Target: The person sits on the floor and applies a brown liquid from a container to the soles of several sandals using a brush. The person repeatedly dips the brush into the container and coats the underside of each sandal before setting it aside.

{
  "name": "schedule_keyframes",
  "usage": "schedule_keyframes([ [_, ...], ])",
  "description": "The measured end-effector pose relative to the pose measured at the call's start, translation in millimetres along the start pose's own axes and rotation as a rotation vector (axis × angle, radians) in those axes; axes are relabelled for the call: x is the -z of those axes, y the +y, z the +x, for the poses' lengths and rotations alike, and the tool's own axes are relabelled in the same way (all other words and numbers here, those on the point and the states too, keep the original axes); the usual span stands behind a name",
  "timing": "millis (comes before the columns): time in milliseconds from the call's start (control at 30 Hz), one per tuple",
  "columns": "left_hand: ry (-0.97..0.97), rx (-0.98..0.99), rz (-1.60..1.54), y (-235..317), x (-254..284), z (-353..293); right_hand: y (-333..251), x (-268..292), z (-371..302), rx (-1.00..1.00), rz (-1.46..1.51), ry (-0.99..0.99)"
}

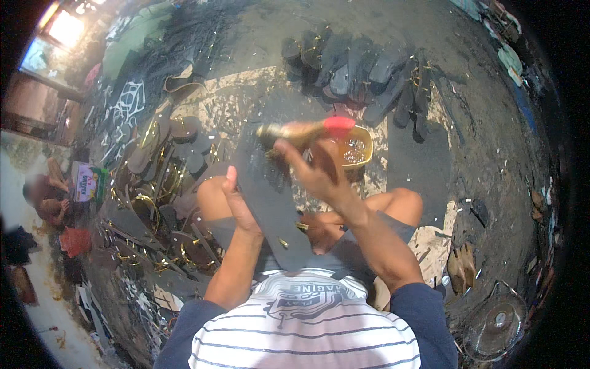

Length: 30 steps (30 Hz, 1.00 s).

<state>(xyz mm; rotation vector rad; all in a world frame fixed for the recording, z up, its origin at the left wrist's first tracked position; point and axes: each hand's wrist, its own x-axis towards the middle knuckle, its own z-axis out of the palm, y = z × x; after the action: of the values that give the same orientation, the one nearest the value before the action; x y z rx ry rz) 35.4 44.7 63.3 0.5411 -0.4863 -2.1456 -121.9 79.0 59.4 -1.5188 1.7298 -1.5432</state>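
Note:
My left hand (241,206) grips the side of a long dark grey sandal sole (279,212) that slants over my lap. Its thumb shows at the edge, while the other fingers are hidden underneath. Above the sole's far part, my right hand (319,175) is closed around a brush-like tool (301,131) with a red end, smeared by motion. The tool's yellowish tip points left; I cannot tell whether it touches the sole. Just beyond my right hand stands a yellow tub (367,161) of shiny amber liquid.
Sandals with yellowish straps (166,203) are heaped at my left. Dark soles (350,67) stand in a row at the far side. A dark sheet (419,166) lies at right, near a round wire-guarded fan (499,320). Another person (49,200) sits at far left.

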Motion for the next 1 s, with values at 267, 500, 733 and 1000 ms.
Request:
schedule_keyframes([
  [267,-0.124,0.035,0.028,8,19,-30,78,22,-13,-0.341,-0.053,-0.163],
  [500,0.006,0.234,0.022,0,58,-85,191,54,-25,-0.325,-0.768,-0.121],
  [733,0.162,0.161,0.239,-12,72,-46,86,115,-6,-0.356,-0.145,0.332],
  [1000,0.224,0.083,0.158,-15,50,47,11,105,-23,-0.709,0.217,0.309],
])
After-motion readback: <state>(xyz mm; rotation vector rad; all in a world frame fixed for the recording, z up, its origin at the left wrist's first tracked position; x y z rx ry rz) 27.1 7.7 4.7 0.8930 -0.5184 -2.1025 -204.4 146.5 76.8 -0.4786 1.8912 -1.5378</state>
